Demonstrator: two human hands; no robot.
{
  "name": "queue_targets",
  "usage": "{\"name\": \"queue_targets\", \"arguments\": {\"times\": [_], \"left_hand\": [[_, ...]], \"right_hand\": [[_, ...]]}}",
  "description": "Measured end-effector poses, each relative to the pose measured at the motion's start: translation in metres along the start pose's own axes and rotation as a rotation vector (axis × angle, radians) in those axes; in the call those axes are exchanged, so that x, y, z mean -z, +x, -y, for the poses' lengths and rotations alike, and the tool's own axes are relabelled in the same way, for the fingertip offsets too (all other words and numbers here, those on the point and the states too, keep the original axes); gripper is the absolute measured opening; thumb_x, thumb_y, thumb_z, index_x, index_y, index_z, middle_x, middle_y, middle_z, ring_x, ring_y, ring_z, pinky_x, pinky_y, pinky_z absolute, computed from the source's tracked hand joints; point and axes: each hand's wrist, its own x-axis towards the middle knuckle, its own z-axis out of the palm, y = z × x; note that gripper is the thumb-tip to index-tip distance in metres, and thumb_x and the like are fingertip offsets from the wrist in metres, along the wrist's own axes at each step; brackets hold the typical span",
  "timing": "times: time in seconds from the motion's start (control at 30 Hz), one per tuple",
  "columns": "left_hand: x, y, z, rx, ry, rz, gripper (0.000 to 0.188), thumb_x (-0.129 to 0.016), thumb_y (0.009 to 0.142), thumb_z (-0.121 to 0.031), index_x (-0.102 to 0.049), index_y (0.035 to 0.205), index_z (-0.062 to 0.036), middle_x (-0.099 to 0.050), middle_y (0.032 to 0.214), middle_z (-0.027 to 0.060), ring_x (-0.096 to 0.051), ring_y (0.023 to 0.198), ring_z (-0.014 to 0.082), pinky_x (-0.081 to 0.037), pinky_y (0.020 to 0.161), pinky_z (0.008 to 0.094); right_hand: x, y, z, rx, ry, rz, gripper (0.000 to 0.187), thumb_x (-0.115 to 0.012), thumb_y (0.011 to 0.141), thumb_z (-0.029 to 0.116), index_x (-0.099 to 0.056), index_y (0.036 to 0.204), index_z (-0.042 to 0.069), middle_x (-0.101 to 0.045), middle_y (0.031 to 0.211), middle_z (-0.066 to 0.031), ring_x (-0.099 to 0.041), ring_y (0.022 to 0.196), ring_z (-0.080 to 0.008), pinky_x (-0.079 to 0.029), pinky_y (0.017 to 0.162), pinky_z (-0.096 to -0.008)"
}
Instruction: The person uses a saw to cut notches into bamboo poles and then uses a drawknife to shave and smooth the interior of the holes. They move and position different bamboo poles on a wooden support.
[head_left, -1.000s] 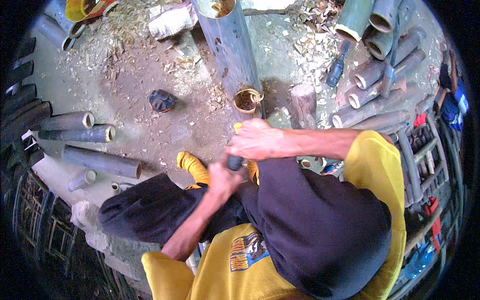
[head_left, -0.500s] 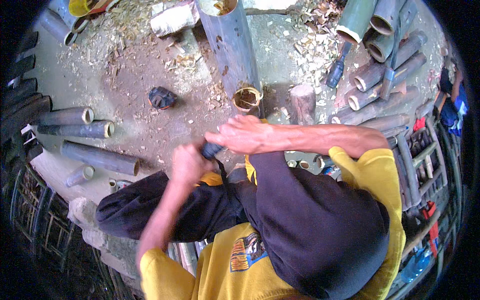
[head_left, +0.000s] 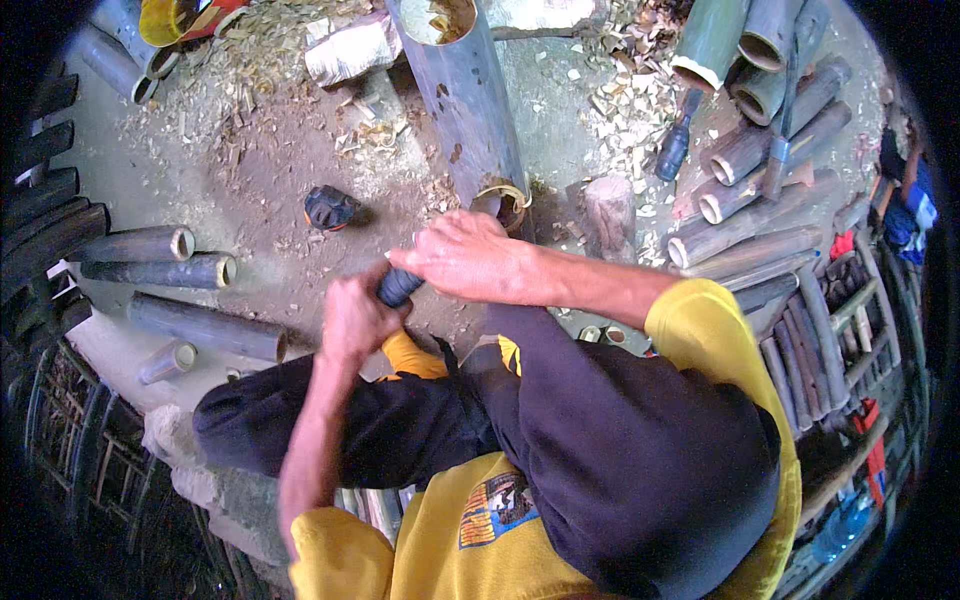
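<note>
Head view: left hand (head_left: pixel 352 318) was clenched round a dark tool handle (head_left: pixel 398 287), sitting near the middle of the shot. Right hand (head_left: pixel 470 256) lay flat, fingers spread, just at 2 o'clock of the handle; couldn't tell if it gripped anything. Big bamboo pole (head_left: pixel 468 100) ran up to 12, with a cut bamboo ring (head_left: pixel 502 203) right at its base, above the right hand.

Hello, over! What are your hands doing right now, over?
Left hand gripping dark tool handle. Right hand flat over its top, fingers spread. Short bamboo piece just beyond. Nothing blocking.
</note>
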Motion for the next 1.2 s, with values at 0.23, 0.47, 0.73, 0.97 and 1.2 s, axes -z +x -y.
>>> {"name": "queue_targets", "arguments": {"times": [0.23, 0.47, 0.73, 0.97, 1.2], "left_hand": [[0.096, 0.084, -0.069, -0.326, 0.709, 0.231, 0.014, -0.059, 0.063, -0.014, -0.064, 0.075, -0.0076, -0.062, 0.068, 0.0167, -0.064, 0.065, 0.0329, -0.053, 0.062, 0.0413], [0.081, 0.069, -0.050, -0.461, 0.730, -0.053, 0.022, -0.070, 0.057, -0.015, -0.065, 0.077, -0.0095, -0.062, 0.070, 0.0149, -0.064, 0.072, 0.0265, -0.051, 0.065, 0.0402], [0.028, 0.013, -0.015, 0.083, -0.026, 0.089, 0.035, -0.068, 0.058, -0.017, -0.067, 0.091, -0.0057, -0.064, 0.074, 0.0194, -0.066, 0.068, 0.0271, -0.052, 0.068, 0.0373], [0.100, 0.104, -0.105, -0.439, 0.871, 0.163, 0.020, -0.064, 0.059, -0.020, -0.065, 0.073, -0.0049, -0.063, 0.071, 0.0163, -0.065, 0.067, 0.0297, -0.054, 0.062, 0.0382], [0.061, 0.020, -0.012, -0.017, -0.042, 0.606, 0.038, -0.067, 0.068, -0.032, -0.061, 0.086, 0.0014, -0.059, 0.064, 0.0071, -0.058, 0.058, 0.0169, -0.046, 0.054, 0.0340]], "right_hand": [[0.020, -0.002, -0.003, -0.293, 0.329, -0.542, 0.042, -0.054, 0.065, 0.003, -0.053, 0.107, 0.005, -0.060, 0.077, -0.0194, -0.060, 0.071, -0.0366, -0.048, 0.066, -0.0460], [0.012, -0.003, -0.007, -0.265, 0.299, -0.378, 0.032, -0.055, 0.068, 0.004, -0.054, 0.100, 0.005, -0.061, 0.074, -0.0188, -0.063, 0.070, -0.0328, -0.051, 0.059, -0.0428], [0.007, 0.003, -0.001, -0.030, 0.077, -0.072, 0.021, -0.056, 0.070, 0.008, -0.059, 0.090, 0.006, -0.060, 0.073, -0.0137, -0.062, 0.077, -0.0308, -0.051, 0.068, -0.0417], [0.008, -0.006, -0.010, -0.307, 0.342, -0.823, 0.042, -0.052, 0.065, -0.001, -0.053, 0.107, -0.002, -0.060, 0.089, -0.0202, -0.058, 0.087, -0.0381, -0.047, 0.077, -0.0430], [0.025, -0.037, 0.009, -0.030, 0.003, -0.351, 0.052, -0.061, 0.065, 0.005, -0.054, 0.116, 0.006, -0.059, 0.099, -0.0147, -0.053, 0.099, -0.0349, -0.042, 0.087, -0.0425]]}}
